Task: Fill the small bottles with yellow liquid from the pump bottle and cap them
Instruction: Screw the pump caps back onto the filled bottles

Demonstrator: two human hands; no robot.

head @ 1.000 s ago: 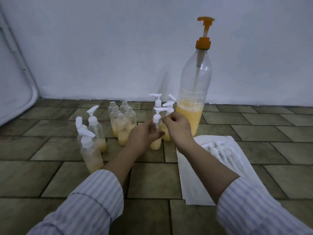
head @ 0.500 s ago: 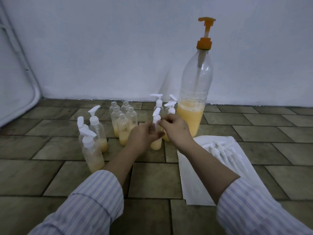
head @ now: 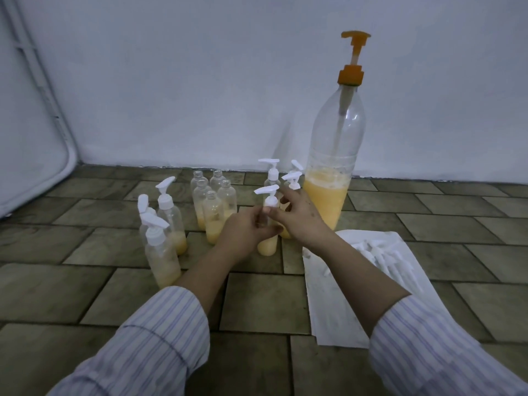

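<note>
On the tiled floor stands a small bottle point(head: 267, 247) with yellow liquid at its bottom. My left hand point(head: 245, 230) grips its body. A white pump cap point(head: 268, 194) sits on its neck, nozzle pointing left, and my right hand point(head: 300, 216) pinches the cap's collar. The big clear pump bottle point(head: 333, 172) with an orange pump head point(head: 353, 57) stands just behind my right hand, about a third full of yellow liquid.
Several uncapped small bottles point(head: 215, 201) cluster behind my left hand. Three capped ones point(head: 163, 247) stand to the left, more capped bottles point(head: 272, 174) by the big bottle. Loose white pump caps point(head: 384, 252) lie on a white sheet point(head: 328, 310) at right. A wall rises behind.
The white pump cap has turned on the bottle's neck: its nozzle swung round and now points left again. Both hands stay on the bottle and cap.
</note>
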